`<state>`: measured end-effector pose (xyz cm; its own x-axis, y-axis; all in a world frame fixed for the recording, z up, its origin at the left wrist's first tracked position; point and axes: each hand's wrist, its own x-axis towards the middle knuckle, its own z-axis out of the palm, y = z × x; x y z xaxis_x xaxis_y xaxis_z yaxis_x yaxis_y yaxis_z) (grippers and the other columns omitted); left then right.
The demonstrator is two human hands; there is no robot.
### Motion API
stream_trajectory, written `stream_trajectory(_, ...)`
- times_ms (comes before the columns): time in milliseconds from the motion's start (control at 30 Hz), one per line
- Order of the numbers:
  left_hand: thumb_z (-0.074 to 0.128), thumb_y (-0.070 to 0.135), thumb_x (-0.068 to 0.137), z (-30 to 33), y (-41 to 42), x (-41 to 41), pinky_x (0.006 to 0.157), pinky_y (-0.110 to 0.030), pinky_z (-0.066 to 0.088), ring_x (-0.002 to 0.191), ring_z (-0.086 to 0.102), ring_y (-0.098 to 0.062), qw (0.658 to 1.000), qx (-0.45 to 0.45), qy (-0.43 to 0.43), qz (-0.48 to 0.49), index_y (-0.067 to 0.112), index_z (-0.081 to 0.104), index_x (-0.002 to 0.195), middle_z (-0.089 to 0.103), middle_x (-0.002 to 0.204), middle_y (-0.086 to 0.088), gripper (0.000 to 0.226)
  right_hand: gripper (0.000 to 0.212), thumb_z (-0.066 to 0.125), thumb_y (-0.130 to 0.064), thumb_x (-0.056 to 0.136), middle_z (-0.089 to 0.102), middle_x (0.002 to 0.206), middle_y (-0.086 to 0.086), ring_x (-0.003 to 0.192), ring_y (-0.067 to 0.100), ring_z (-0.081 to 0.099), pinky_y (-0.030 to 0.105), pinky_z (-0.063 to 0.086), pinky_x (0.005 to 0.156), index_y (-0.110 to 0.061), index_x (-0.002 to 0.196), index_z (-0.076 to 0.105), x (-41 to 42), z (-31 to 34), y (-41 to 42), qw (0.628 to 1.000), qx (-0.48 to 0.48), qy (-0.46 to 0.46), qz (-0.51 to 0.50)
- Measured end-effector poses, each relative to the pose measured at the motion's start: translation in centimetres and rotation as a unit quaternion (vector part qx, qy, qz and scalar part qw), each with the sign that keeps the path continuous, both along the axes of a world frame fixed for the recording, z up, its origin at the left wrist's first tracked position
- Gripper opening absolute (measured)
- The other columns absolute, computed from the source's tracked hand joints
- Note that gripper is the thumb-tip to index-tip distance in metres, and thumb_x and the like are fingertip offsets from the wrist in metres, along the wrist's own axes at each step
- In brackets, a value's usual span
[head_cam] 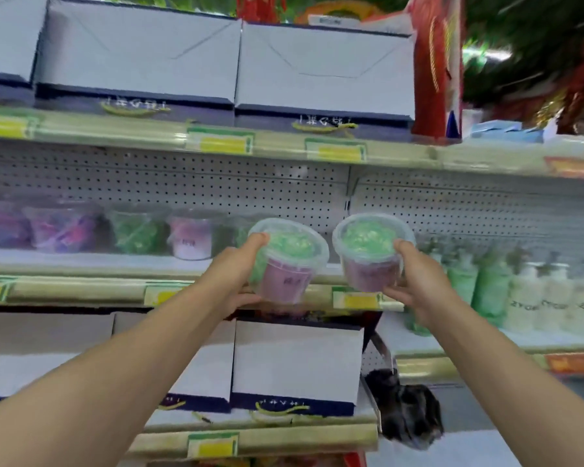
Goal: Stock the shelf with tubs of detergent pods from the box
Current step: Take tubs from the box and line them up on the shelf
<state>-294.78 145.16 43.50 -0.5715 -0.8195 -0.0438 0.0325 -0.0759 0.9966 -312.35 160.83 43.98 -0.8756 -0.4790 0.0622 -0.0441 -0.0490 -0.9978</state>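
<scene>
Left tub (289,261): clear plastic, lidded, green pods showing on top, pink label on the wall; centre of frame, tilted toward the camera, held in the air in front of the middle shelf (81,261).
Right tub (371,252): same kind, just beside the first, not touching it, also tilted and held off the shelf.
Left hand (236,274): wrapped round the left tub, thumb on the lid rim, fingers under the base.
Right hand (418,281): wrapped round the right tub, thumb on the lid rim, fingers curled under the base.
Middle shelf, left half of frame: row of shelved tubs (139,227) standing upright against the pegboard back (182,183); contents purple, green and pink, blurred.
Shelf edge: yellow price tags (358,299) just below the held tubs.
Upper shelf, top of frame: white cartons (324,65) with dark bases, side by side.
Lower shelf, bottom centre: more white cartons (297,358).
Right of frame: bottles (533,298), green and white, in a row on the next bay's shelf; labels unreadable.
</scene>
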Motion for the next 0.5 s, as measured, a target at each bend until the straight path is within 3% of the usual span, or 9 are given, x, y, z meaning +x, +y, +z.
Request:
stream_trajectory(133,0.06,0.054,0.08,1.2,-1.8,-4.3,0.085,-0.044,0.055,0.11,0.057,-0.035,1.0,0.01,-0.025,0.014,0.015,0.04,0.136,0.05,0.132,-0.015,0.071,0.043,0.05,-0.042,0.092,0.044,0.107,0.004,0.092,0.025,0.054,0.041,0.055,0.086,-0.012,0.122,0.047,-3.7,1.3,-2.0,0.999,0.05,0.017,-0.004)
stream_trajectory(200,0.06,0.052,0.08,1.6,-2.5,-5.8,0.084,-0.046,0.055,0.11,0.057,-0.035,0.999,0.026,-0.03,0.024,0.016,0.042,0.134,0.049,0.132,-0.016,0.067,0.043,0.05,-0.046,0.091,0.049,0.094,0.004,0.081,0.023,0.057,0.042,0.056,0.084,-0.01,0.114,0.05,-5.0,1.5,-2.8,0.996,0.09,0.025,-0.006)
stream_trajectory(267,0.059,0.053,0.079,2.0,-3.0,-6.9,0.084,-0.048,0.055,0.108,0.058,-0.035,0.998,0.042,-0.037,0.036,0.017,0.043,0.133,0.049,0.133,-0.016,0.067,0.052,0.044,-0.056,0.089,0.056,0.094,0.008,0.078,0.027,0.063,0.044,0.056,0.083,-0.009,0.11,0.052,-6.1,1.5,-3.2,0.988,0.146,0.056,-0.011)
stream_trajectory(400,0.037,0.056,0.095,2.0,-3.0,-8.5,0.099,-0.045,0.047,0.115,0.053,-0.035,0.992,-0.036,-0.111,0.046,0.01,0.038,0.14,0.043,0.142,-0.017,0.064,0.08,0.024,-0.073,0.085,0.062,0.112,0.019,0.096,0.035,0.064,0.04,0.05,0.084,-0.005,0.117,0.051,-7.1,1.2,-3.5,0.942,0.28,0.176,-0.054)
stream_trajectory(500,0.035,0.064,0.09,1.0,-2.4,-8.9,0.103,-0.042,0.04,0.124,0.048,-0.033,0.971,-0.138,-0.189,0.039,0.01,0.036,0.141,0.043,0.144,-0.014,0.074,0.074,0.036,-0.062,0.089,0.059,0.12,0.021,0.11,0.037,0.056,0.042,0.045,0.085,-0.004,0.135,0.029,-7.2,0.6,-3.8,0.912,0.299,0.262,-0.098)
